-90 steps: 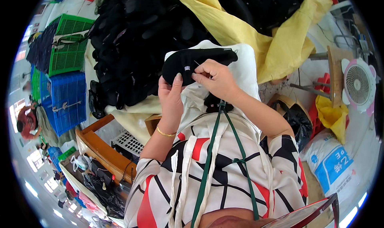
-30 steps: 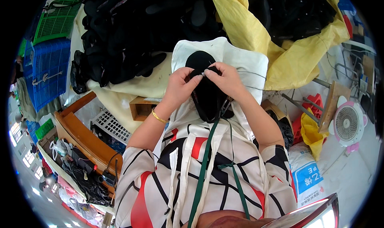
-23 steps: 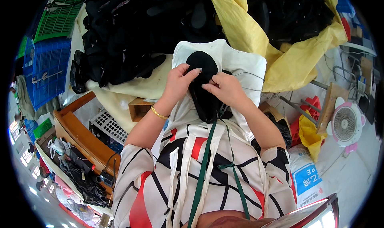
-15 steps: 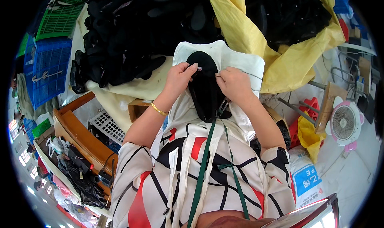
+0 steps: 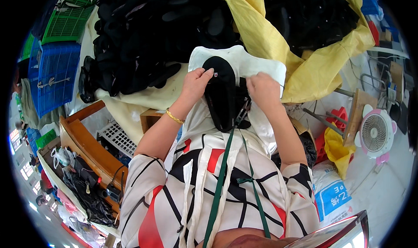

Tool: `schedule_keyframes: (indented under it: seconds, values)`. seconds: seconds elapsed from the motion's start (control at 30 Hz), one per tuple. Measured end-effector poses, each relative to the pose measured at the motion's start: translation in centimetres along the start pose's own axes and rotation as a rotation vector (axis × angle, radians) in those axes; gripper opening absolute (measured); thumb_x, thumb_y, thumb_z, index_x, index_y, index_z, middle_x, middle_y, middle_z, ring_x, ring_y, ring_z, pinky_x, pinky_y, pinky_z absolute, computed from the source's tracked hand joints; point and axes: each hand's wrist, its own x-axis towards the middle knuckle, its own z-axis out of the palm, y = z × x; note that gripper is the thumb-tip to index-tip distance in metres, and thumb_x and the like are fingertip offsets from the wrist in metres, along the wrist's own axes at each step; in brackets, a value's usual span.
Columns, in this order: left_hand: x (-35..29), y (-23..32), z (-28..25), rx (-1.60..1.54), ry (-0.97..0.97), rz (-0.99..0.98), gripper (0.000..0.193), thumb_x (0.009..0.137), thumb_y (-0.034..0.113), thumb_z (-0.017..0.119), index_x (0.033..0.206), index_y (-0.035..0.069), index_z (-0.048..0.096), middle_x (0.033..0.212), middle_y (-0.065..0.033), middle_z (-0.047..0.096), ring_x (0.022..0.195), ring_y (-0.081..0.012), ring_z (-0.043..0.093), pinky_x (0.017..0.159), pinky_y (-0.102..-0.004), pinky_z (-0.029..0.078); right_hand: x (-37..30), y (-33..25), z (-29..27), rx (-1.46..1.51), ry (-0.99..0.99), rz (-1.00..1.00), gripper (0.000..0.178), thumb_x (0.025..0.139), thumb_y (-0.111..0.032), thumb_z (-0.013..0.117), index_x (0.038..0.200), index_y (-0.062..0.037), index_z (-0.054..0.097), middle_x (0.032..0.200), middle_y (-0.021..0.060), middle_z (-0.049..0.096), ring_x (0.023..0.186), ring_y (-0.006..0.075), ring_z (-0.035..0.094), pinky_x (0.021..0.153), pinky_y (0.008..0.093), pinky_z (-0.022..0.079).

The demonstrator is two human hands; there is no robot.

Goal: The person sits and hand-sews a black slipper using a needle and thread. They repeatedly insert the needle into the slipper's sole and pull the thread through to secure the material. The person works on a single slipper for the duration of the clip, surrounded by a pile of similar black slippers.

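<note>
A black cloth shoe (image 5: 221, 89) lies over my lap on a white cloth (image 5: 237, 58). It carries a small light mark near its top. My left hand (image 5: 196, 83) pinches its upper left edge, thumb beside that mark. A little right of the shoe is my right hand (image 5: 264, 89), its fingers curled together and slightly blurred. Whether something thin is in them I cannot make out. Below it, a small metal hand tool (image 5: 243, 111) lies against dark material beside the shoe, near the top of a green cord (image 5: 221, 182).
Beyond my hands is a heap of black shoes (image 5: 143, 43). A yellow sack (image 5: 305, 74) holds more black pieces at the right. Blue crates (image 5: 54, 78) and a wooden frame (image 5: 89, 148) stand left; a pink-and-white fan (image 5: 375, 132) stands right.
My right hand has moved right, away from the shoe's edge, fingers still curled. My left hand keeps its pinch on the shoe almost in the same place.
</note>
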Motion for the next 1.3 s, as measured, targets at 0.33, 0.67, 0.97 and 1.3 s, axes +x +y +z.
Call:
schedule_keyframes:
  seconds: [0.33, 0.67, 0.97, 1.3]
  values:
    - [0.7, -1.3, -0.2, 0.182, 0.018, 0.212, 0.044, 0.094, 0.037, 0.064, 0.073, -0.001, 0.057, 0.059, -0.0103, 0.050, 0.056, -0.0191, 0.046, 0.055, -0.0352, 0.040, 2.8, -5.8, 2.6, 2.177, 0.096, 0.418, 0.043, 0.108, -0.034, 0.040, 0.074, -0.0093, 0.048, 0.060, -0.0003, 0.040, 0.056, 0.0148, 0.039, 0.076, 0.0346, 0.046]
    - [-0.2, 0.0, -0.4, 0.137, 0.068, 0.343, 0.045, 0.097, 0.026, 0.065, 0.064, 0.004, 0.044, 0.062, 0.0052, 0.034, 0.061, -0.0066, 0.031, 0.053, -0.0275, 0.029, -1.3, -5.4, 0.4, 2.273, 0.199, 0.822, 0.051, 0.108, -0.036, 0.038, 0.061, -0.0164, 0.035, 0.053, -0.0039, 0.022, 0.049, 0.0132, 0.019, 0.062, 0.0305, 0.033]
    - [0.7, -1.2, -1.9, 0.156, -0.104, 0.399, 0.041, 0.099, 0.026, 0.063, 0.070, 0.004, 0.044, 0.068, 0.0034, 0.036, 0.064, -0.0085, 0.034, 0.057, -0.0281, 0.032, -2.3, -4.2, 0.8, 2.295, 0.164, 0.667, 0.048, 0.107, -0.037, 0.043, 0.064, -0.0171, 0.035, 0.054, -0.0054, 0.020, 0.049, 0.0114, 0.016, 0.060, 0.0305, 0.035]
    - [0.3, -0.8, -1.4, 0.379, -0.018, 0.551, 0.030, 0.094, 0.026, 0.065, 0.080, 0.001, 0.055, 0.075, -0.0144, 0.052, 0.070, -0.0281, 0.052, 0.064, -0.0373, 0.044, -2.6, -4.8, 0.2, 2.188, 0.108, 0.429, 0.042, 0.108, -0.032, 0.042, 0.073, -0.0099, 0.045, 0.061, -0.0019, 0.038, 0.057, 0.0120, 0.038, 0.074, 0.0318, 0.043]
